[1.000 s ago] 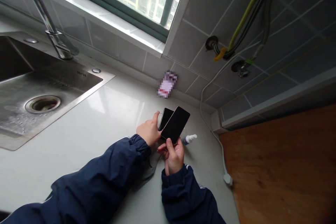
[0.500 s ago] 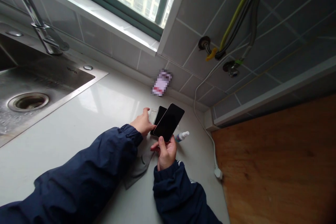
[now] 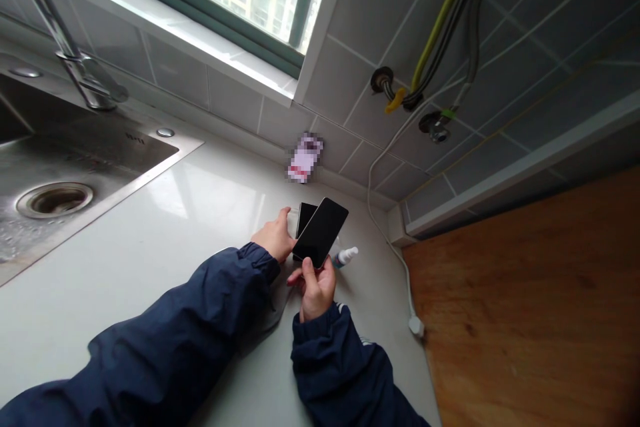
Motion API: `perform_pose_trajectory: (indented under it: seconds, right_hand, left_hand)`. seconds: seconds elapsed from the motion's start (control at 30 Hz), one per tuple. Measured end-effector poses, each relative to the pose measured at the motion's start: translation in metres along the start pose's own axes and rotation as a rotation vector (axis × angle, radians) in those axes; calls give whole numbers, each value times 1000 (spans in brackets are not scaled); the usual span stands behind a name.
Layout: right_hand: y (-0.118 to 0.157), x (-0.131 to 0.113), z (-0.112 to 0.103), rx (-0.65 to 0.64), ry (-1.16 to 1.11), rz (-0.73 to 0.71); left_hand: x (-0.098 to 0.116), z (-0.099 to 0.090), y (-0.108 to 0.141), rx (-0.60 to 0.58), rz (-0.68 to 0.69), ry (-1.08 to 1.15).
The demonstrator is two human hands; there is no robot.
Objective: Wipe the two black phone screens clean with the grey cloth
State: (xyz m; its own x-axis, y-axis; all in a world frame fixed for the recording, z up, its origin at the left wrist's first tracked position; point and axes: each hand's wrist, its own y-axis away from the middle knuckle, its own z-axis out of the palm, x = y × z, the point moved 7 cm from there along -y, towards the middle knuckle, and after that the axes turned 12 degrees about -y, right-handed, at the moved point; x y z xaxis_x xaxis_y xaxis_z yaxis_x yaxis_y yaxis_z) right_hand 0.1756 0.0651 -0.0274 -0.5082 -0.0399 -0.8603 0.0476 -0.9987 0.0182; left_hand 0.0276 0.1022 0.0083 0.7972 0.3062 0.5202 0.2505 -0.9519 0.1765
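A black-screened smartphone point(image 3: 321, 232) is tilted above the counter, its lower end pinched by my right hand point(image 3: 316, 288), thumb on the front. Behind it, a second black phone point(image 3: 306, 216) is mostly covered. My left hand point(image 3: 274, 236) is at this second phone's left edge, closed on it as far as I can see; some fingertips are hidden. Beside those fingers shows a clear, see-through piece point(image 3: 293, 219), perhaps a case. A small bottle with a white cap point(image 3: 346, 257) stands just right of my right hand. Under my left sleeve lies a grey cloth point(image 3: 273, 317).
A pixelated pink phone-shaped item point(image 3: 304, 159) leans against the tiled wall. A steel sink point(image 3: 187, 148) with a faucet point(image 3: 85, 73) is at left. A white cable point(image 3: 370, 190) runs down to a plug point(image 3: 416, 327) at the counter's right edge, beside a wooden panel point(image 3: 525, 293).
The second phone has turned slightly behind the held one, with my left hand at its edge. The held phone has shifted a little; the view has moved slightly.
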Motion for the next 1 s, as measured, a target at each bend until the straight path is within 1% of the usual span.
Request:
perform_pose_trajectory:
  seconds: [0.23,0.37,0.43,0.57,0.73,0.8,0.87,1.0]
  right_hand:
    - [0,1,0,0,-1,9]
    - [1,0,1,-2,2,4]
    - [1,-1,1,-5,4,1]
    - [0,0,-1,-1,7,-8]
    - [0,1,-3,-13,8,-6]
    - [1,1,-3,-16,3,-1]
    - [1,1,-3,-10,-6,1]
    - [2,0,-2,8,-26,0]
  left_hand:
    - [1,0,0,50,48,-74]
    - [8,0,-3,107,93,-118]
    - [13,0,-7,114,100,-133]
    - [22,-3,-22,79,79,-150]
    - [28,-6,-51,-25,24,-117]
    - [26,-2,-63,-68,-10,-95]
    - [22,3,-72,-86,-27,-63]
    - [10,10,-82,-97,-23,29]
